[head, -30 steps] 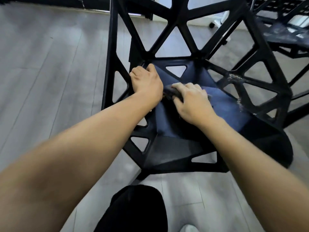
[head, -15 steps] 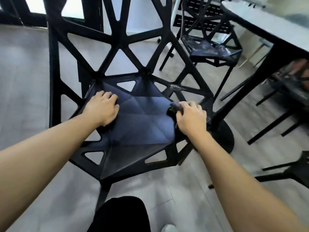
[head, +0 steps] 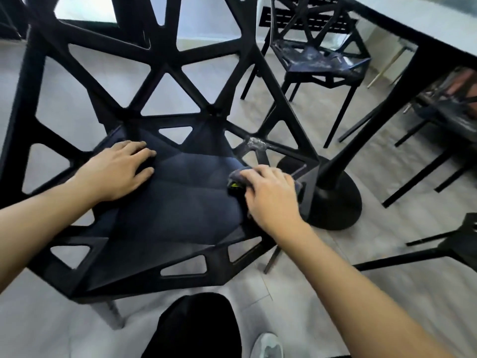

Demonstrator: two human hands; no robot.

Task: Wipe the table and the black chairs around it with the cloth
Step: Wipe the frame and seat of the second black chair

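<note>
We are partway through the chairs, wiping the seat of the nearest black chair. Our right hand sits at the seat's right edge with its fingers curled over the bunched dark cloth, pressing it down onto the chair; only a small fold pokes out past the fingertips on the inner side, and the frame is soft with blur, so we cannot say how the rest of the cloth lies. Our left hand rests flat on the seat's left rear, fingers relaxed and spread, gripping nothing, and seems to be steadying the chair.

The seat's front edge faces us and its open lattice back rises on the far side. The seat's long axis, as far as we can tell, runs left to right.

The next move, as we judge it, is to work up the right-hand rail, where a pale smear shows. Farther off, a second chair looks dusty on its seat and is probably yet to be cleaned, as may be the table at the far right.
</note>
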